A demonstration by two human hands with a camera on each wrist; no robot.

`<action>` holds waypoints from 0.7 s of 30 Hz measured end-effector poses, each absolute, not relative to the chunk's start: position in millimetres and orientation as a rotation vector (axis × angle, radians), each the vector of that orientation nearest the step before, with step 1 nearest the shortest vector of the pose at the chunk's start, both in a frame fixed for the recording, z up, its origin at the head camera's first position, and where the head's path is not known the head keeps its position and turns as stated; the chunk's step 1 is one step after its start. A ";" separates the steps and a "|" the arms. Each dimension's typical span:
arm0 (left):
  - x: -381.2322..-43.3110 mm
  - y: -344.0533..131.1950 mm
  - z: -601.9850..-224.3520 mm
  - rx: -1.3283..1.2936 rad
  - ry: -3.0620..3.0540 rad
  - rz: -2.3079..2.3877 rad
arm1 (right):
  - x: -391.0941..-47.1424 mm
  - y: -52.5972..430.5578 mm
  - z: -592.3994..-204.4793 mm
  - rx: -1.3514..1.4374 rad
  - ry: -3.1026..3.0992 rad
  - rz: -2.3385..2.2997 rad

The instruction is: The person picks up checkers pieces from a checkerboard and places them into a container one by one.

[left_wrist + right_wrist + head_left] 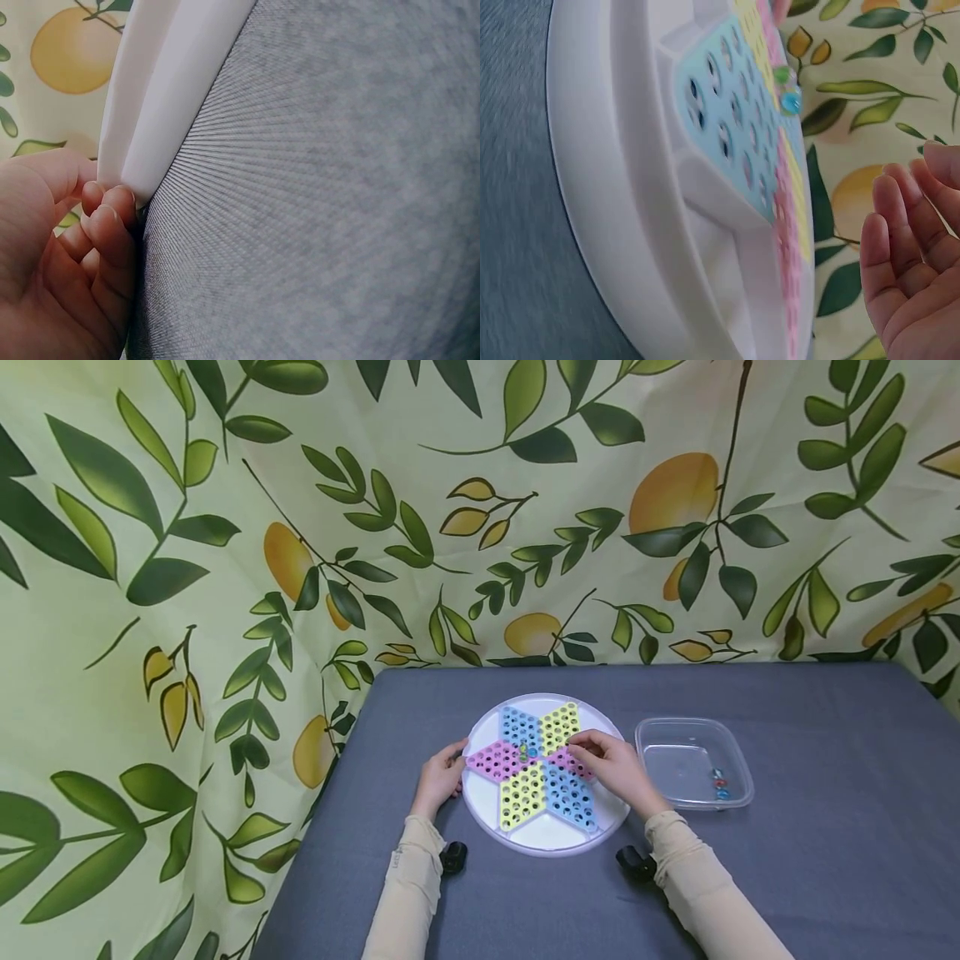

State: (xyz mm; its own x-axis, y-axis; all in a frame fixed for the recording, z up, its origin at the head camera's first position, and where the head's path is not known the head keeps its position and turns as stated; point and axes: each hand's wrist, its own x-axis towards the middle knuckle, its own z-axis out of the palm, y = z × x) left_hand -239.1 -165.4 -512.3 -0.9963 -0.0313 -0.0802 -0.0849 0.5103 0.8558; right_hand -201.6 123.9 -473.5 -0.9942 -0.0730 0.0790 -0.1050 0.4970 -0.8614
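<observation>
1. The right grip (611,764) is seen in the head view above the right-hand pink point of the star on the round game board (483,800). Its thumb and fingertips are brought close together; whether a marble is pinched between them cannot be told.
2. In the same view, the marble cluster (524,755) is located near the centre of the board, directly to the left of the right fingertips and near them. The right grip is judged the nearer of the two, and this sideways offset is judged the governing relation. No long axis is presented by the round marbles.
3. The clear tub (678,768) is placed on the desk (832,827), just beside the board on the right; a short row of loose marbles (721,783) is contained near its right wall.
4. Small dark lettering (396,859) is carried on the left sleeve (411,881); "Less" may be read, but not with certainty. No brand can be read on the board or tub.
5. In the left wrist view, the board rim is pinched by the left grip (71,255), with the fingers curled at its edge. No writing is shown.
6. In the right wrist view, the right fingers are loosely bent and set apart from the green and blue marbles. No label is shown.
</observation>
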 end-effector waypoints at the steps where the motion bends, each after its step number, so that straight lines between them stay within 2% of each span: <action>1: -239.2 -165.5 -512.3 -0.100 2.681 1.525 | -202.5 121.6 -474.6 0.164 -2.682 1.579; 7: -239.9 -166.1 -512.2 -0.092 2.680 1.523 | -208.0 109.7 -481.7 0.186 -2.650 1.745; 21: -237.0 -165.5 -512.4 -0.092 2.689 1.513 | -220.6 89.3 -485.4 0.178 -2.688 1.743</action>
